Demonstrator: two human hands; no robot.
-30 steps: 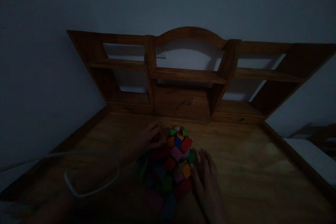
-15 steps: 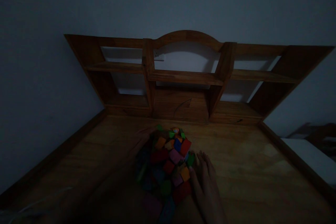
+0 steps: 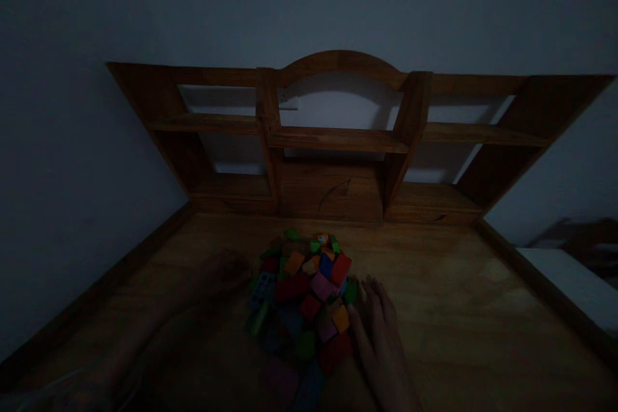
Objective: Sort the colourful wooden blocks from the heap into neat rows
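Note:
A heap of small coloured blocks [image 3: 309, 296], red, pink, orange, blue and green, lies on the wooden desk [image 3: 449, 309] in dim light. My right hand [image 3: 379, 328] rests flat on the desk with fingers together, its fingertips touching the right side of the heap. My left hand [image 3: 224, 268] is in deep shadow just left of the heap, knuckles up. Whether it holds a block is hidden by the dark.
A wooden shelf unit [image 3: 338, 135] with an arched top stands along the back of the desk against a pale wall. A raised wooden rim [image 3: 541, 283] runs along both sides. A white surface [image 3: 570, 286] lies beyond the right rim.
My left hand has drawn back from the top of the heap to its left side. The white cable at the lower left has gone out of sight. My right hand stays put.

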